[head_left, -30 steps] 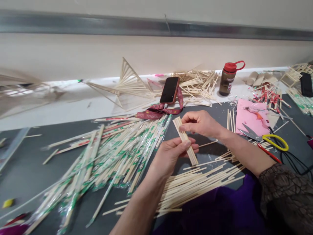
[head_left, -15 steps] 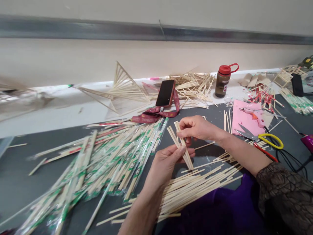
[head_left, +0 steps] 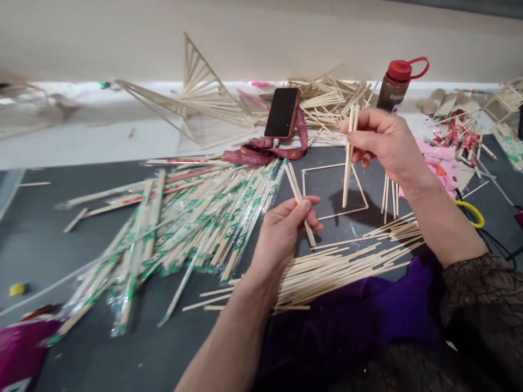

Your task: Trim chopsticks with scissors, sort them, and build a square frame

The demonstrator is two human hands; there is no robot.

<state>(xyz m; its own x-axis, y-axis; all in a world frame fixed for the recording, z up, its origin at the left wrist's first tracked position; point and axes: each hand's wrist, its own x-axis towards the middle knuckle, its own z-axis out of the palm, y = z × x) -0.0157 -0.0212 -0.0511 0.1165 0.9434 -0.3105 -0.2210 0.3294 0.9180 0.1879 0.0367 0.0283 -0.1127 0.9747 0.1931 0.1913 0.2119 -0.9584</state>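
Note:
My left hand [head_left: 286, 226] pinches two short bare wooden sticks [head_left: 297, 191] between thumb and fingers, above the dark table. My right hand [head_left: 386, 142] is raised and closed on another pair of bare sticks [head_left: 348, 158], held nearly upright. Below the right hand a thin square frame of sticks [head_left: 327, 167] lies flat on the table. A loose pile of bare sticks [head_left: 347, 264] lies just in front of me, touching my purple clothing.
A big heap of green-printed wrapped chopsticks [head_left: 192, 218] covers the left of the dark table [head_left: 41, 239]. A phone [head_left: 281, 112] on a red lanyard, a fan-shaped stick model [head_left: 200, 90], a red-capped bottle [head_left: 394, 84], pink paper [head_left: 443, 169] and yellow-handled scissors [head_left: 474, 212] lie around.
The single bundle held in both hands has been split: my right hand lifted two sticks up and to the right, my left kept the others. The square frame has come into sight.

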